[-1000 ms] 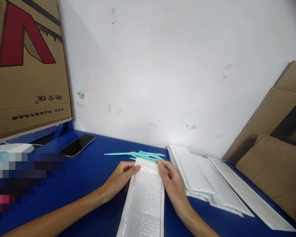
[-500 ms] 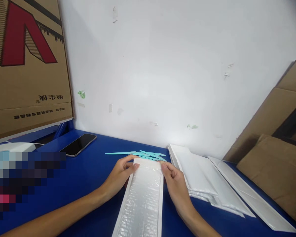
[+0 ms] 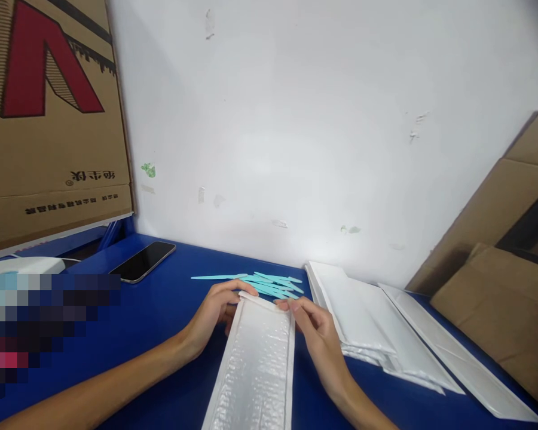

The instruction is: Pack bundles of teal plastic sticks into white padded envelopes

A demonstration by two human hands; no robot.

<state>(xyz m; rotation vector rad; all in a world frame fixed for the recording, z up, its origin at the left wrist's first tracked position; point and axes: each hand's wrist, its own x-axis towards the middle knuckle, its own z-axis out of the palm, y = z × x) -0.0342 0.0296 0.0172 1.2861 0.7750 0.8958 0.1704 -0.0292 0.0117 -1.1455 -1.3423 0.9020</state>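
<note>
A white bubble mailer (image 3: 257,364) extends from the bottom edge of the view up to both hands, its far end slightly bent. My left hand (image 3: 217,307) grips the far left corner, with its fingers curled over the top edge. At the far right corner, my right hand (image 3: 314,322) pinches the edge between thumb and fingers. Just beyond the mailer's far end lie several thin turquoise strips (image 3: 273,283) in a loose pile on the blue table (image 3: 161,322).
Several white mailers (image 3: 363,316) lie stacked to the right, beside brown cardboard (image 3: 497,310). A phone (image 3: 146,261) rests at the back left, under a large printed box (image 3: 58,143). A white wall (image 3: 273,131) stands behind the table.
The mailer's far end has tipped and bent, and its top edge sits slightly lower. My left fingers have moved over that edge, and more of the turquoise strips shows.
</note>
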